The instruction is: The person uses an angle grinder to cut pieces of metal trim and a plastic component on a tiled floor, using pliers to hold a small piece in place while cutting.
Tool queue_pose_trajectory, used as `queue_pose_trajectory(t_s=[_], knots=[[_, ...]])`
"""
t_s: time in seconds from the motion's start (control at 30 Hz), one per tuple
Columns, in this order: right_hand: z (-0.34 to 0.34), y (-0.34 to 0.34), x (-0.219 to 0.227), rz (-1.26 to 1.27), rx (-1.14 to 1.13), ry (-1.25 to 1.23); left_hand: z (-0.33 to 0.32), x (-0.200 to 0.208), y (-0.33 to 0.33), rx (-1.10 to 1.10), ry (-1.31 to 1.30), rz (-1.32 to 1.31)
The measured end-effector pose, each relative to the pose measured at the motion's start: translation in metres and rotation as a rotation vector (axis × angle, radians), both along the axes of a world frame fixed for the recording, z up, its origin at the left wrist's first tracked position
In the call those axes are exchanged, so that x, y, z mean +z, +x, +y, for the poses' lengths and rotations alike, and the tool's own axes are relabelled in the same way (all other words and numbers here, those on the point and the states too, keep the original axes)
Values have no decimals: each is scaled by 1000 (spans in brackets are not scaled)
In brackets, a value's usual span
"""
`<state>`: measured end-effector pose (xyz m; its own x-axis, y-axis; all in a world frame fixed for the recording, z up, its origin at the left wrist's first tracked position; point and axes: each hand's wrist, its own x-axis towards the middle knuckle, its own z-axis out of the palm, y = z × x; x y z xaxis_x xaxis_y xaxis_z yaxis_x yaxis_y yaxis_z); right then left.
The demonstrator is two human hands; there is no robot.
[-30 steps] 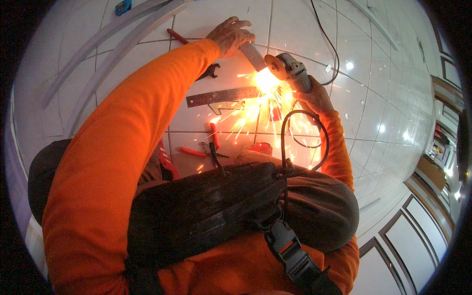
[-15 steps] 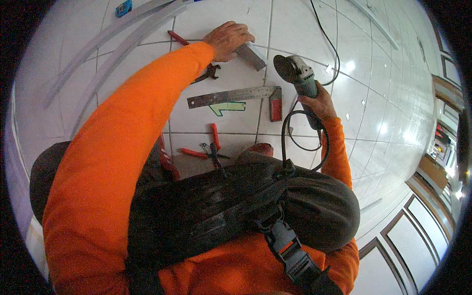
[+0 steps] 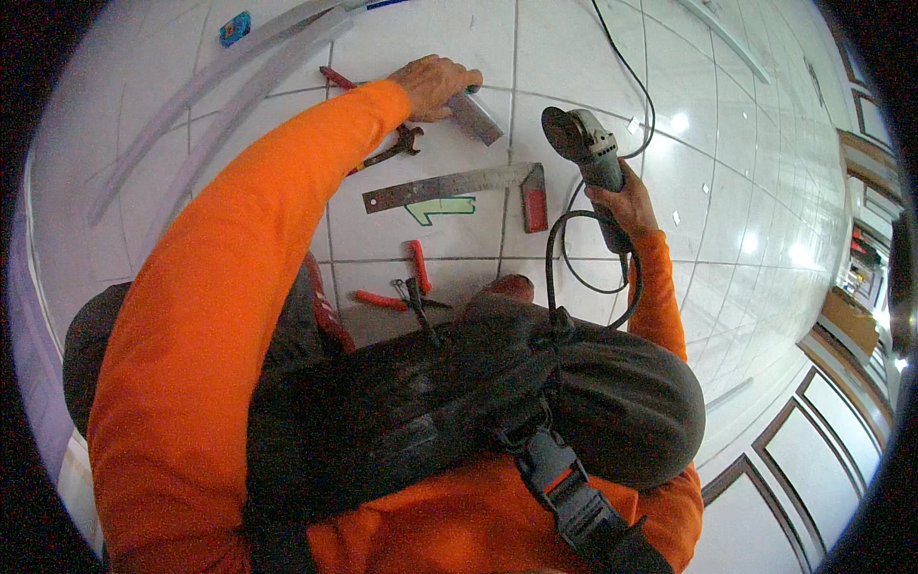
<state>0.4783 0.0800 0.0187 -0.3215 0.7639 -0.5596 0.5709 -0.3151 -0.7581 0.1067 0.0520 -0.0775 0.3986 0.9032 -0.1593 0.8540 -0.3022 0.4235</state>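
Note:
My left hand [image 3: 435, 84] is closed around one end of a short grey metal bar [image 3: 476, 119] above the white tiled floor. In my right hand [image 3: 628, 200] is an angle grinder [image 3: 601, 165], gripped by its body, with its dark disc [image 3: 566, 132] pointing up and to the left. A gap of bare tile separates the disc from the bar. Below them lies a try square [image 3: 449, 185] with a red handle [image 3: 535, 209], beside a green-edged paper arrow [image 3: 442, 209]. An adjustable wrench [image 3: 397, 146] lies partly under my left forearm.
Red-handled pliers [image 3: 413, 287] lie close to my knees. Long metal strips [image 3: 215, 115] stretch across the upper left, near a blue tape measure [image 3: 235, 30]. The grinder's black cord [image 3: 643, 72] runs away at the top, and a black cable [image 3: 552, 258] loops by my right wrist.
My left hand and the grey bar have shifted slightly left, and the bar has turned a little. The grinder stays in my right hand, moved only slightly.

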Motion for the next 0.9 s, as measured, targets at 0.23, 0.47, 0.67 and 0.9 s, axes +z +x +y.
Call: queue_pose_trajectory(t_s=[0.23,0.47,0.67,0.9], knots=[[-3,-12,10,-150,138,60,0,-8,-3,-17,-34,-127],[4,-8,-1,-137,184,75,14,-11,-10,36,-125,-151],[3,-14,7,-183,250,63,25,-7,-4,52,-118,-153],[3,-27,10,-240,260,70,44,-11,-10,23,-244,-64]])
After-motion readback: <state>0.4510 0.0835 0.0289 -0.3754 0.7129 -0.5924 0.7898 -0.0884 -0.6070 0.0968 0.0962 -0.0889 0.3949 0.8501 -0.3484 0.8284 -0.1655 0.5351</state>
